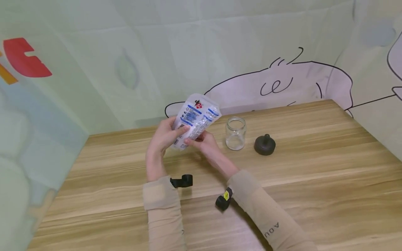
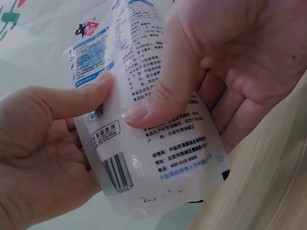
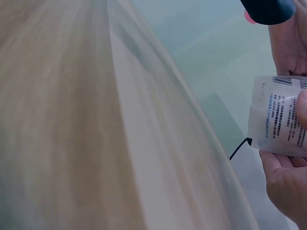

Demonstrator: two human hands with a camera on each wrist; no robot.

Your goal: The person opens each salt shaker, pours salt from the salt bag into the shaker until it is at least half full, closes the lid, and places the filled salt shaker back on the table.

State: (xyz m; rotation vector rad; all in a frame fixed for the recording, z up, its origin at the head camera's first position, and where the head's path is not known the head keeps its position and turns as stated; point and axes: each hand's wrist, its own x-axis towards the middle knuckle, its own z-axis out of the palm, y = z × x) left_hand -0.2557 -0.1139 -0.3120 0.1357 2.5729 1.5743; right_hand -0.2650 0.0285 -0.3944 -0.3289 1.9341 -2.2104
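A soft white plastic bag with blue and black print [image 1: 195, 116] was held up by a person with two hands, over the back part of a light brown wooden surface [image 1: 119, 160]. It was tipped, with its top leaning to the right. One side of it was held in the grip of the left hand [image 1: 161, 137], with the thumb laid on the printed face. Near its lower part, it was pinched in the grip of the right hand [image 1: 207, 143], with the thumb in front and fingers behind. Both grips were narrow, with just the bag between the thumbs and fingers.

A short, round jar of clear glass [image 1: 235, 134] was stood upright on the surface, to the right of the bag and apart from it. Its top was left bare. A round black lid with a small knob [image 1: 265, 145] was set down just beside the jar, not touching it.

So the jar had already been left with no lid on. On the bag, no cut or torn edge could be seen, though some of it was hidden by the hands. It was judged that little had been done with the bag yet, and that most of the work was left.
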